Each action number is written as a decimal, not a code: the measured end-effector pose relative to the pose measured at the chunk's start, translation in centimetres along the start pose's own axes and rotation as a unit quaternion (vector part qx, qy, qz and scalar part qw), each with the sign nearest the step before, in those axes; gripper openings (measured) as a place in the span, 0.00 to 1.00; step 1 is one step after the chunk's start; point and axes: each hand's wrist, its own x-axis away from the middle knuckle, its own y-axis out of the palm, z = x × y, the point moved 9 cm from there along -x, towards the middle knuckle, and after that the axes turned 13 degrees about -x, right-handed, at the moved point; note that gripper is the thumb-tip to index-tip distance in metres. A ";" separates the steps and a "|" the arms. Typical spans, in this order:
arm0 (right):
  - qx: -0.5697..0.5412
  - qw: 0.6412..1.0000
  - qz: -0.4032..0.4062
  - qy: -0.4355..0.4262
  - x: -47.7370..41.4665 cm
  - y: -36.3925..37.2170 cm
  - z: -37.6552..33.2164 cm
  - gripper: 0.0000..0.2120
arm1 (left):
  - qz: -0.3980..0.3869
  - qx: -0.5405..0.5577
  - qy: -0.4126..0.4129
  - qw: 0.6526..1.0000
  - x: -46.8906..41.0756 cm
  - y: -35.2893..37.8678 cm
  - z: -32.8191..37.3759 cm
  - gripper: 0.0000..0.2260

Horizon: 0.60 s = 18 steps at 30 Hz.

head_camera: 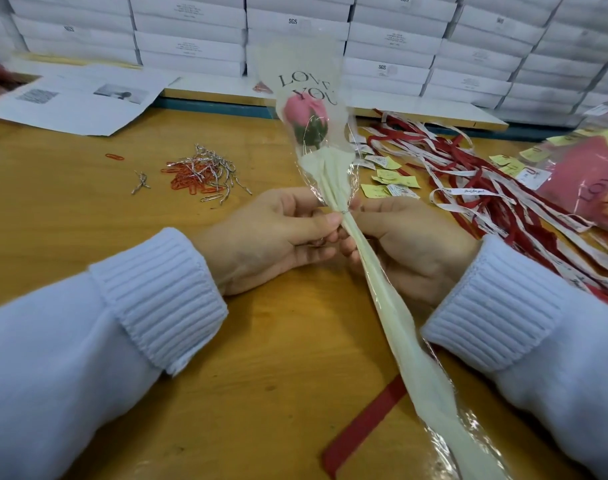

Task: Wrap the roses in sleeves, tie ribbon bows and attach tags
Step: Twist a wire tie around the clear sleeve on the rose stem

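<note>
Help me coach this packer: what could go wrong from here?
1. The left hand and right hand pinch the sleeve at its thin wire tie; overtwisting might tear the film.
2. The rose leans high above that grip, so it could tip and crease the sleeve.

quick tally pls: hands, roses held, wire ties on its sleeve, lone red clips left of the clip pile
hands (left hand, right hand): 2
rose: 1
tie: 1
red clip: 1
total: 5
</note>
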 end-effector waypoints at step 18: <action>0.004 1.000 0.003 -0.005 -0.1 0.1 -0.1 0.07 | 0.017 -0.208 0.023 0.978 -0.1 -0.9 0.8 0.06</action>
